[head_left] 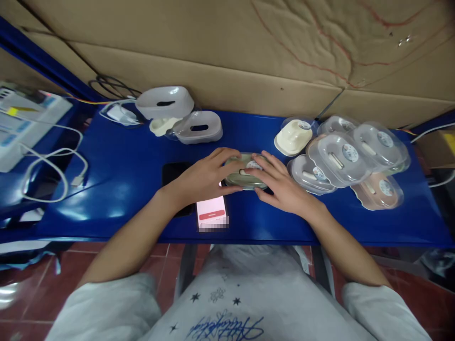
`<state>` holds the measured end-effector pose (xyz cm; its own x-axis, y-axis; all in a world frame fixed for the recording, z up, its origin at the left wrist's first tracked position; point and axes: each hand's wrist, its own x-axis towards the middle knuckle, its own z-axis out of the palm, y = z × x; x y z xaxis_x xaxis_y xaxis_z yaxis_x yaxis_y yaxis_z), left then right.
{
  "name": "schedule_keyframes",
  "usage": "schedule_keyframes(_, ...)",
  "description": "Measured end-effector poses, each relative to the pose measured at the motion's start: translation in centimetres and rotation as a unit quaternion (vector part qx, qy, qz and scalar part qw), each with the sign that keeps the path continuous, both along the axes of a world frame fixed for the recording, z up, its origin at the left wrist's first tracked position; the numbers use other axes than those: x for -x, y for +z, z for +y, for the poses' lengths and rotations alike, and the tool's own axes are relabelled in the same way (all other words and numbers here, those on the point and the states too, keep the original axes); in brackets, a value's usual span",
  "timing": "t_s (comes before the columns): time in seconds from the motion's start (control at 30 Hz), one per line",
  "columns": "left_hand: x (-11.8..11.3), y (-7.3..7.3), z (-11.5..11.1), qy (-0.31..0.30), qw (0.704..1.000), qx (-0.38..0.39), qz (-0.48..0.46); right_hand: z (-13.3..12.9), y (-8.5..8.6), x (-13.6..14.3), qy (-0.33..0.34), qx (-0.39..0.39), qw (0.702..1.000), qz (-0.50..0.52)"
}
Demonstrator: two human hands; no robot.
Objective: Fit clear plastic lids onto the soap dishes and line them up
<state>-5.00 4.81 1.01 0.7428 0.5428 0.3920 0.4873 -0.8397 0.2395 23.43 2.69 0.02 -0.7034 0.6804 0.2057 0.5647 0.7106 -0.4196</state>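
Observation:
An olive-green lidded container [245, 176] with a clear cover and a round sticker lies on the blue table [117, 189], in front of my body. My left hand [208, 175] holds its left side, the fingers curved over the top and the thumb at the near edge. On the right side, my right hand [279, 182] has its fingers bent over the cover and the thumb low at the near edge. Just beside my left hand lie a lit phone [212, 210] with a pink screen and a dark phone [172, 173], partly hidden under the wrist.
Several lidded containers [343, 158] are piled at the right, with a cream one [294, 137] beside them. Grey-white shells [204, 127] sit at the back left near a charger [122, 113]. A white cable [64, 151] and a white device [28, 125] are far left.

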Motion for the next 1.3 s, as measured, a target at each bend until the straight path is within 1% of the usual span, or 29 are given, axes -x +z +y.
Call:
schedule_keyframes(0.17, 0.3, 0.0, 0.1, 0.003, 1.000, 0.011, 0.005, -0.3, -0.5, 0.3, 0.004, -0.009, 1.000, -0.018)
schedule_keyframes(0.3, 0.1, -0.4, 0.1, 0.007, 1.000, 0.007, 0.003, -0.4, -1.2, 0.5, -0.013, -0.008, 0.999, -0.039)
schedule_keyframes(0.4, 0.0, -0.7, 0.1, 0.031, 0.999, 0.010, 0.014, -0.5, -1.3, 0.8, -0.032, -0.029, 0.997, -0.058)
schedule_keyframes(0.53, -0.1, -1.0, 0.5, 0.081, 0.996, -0.009, 0.033, -1.0, -0.4, 1.1, -0.064, -0.065, 0.994, -0.057)
schedule_keyframes(0.63, -0.3, -1.1, 2.0, 0.131, 0.991, -0.022, 0.034, -1.4, 0.5, 1.2, -0.089, -0.076, 0.992, -0.036)
schedule_keyframes(0.73, -0.9, -1.1, 4.5, 0.157, 0.987, -0.016, 0.026, -1.7, 0.9, 1.3, -0.087, -0.074, 0.993, -0.023)
schedule_keyframes(0.83, -1.9, -1.2, 6.8, 0.179, 0.983, -0.001, 0.032, -1.7, 0.7, 1.6, -0.102, -0.076, 0.991, -0.046)
schedule_keyframes(0.93, -2.5, -1.4, 7.8, 0.200, 0.980, -0.002, 0.018, -1.4, 0.1, 2.1, -0.166, -0.084, 0.977, -0.100)
schedule_keyframes(1.0, -2.0, -1.5, 7.5, 0.207, 0.978, -0.016, -0.003, -0.9, -0.4, 2.4, -0.220, -0.092, 0.962, -0.130)
schedule_keyframes(1.1, -0.1, -1.8, 6.4, 0.236, 0.971, -0.032, -0.019, 0.1, -1.4, 2.8, -0.282, -0.112, 0.943, -0.134)
schedule_keyframes(1.2, 2.2, -2.5, 5.1, 0.272, 0.962, -0.030, -0.016, 1.0, -2.3, 2.9, -0.302, -0.132, 0.937, -0.115)
schedule_keyframes(1.3, 3.3, -3.5, 4.3, 0.298, 0.954, -0.024, -0.010, 1.3, -2.5, 3.1, -0.313, -0.143, 0.931, -0.119)
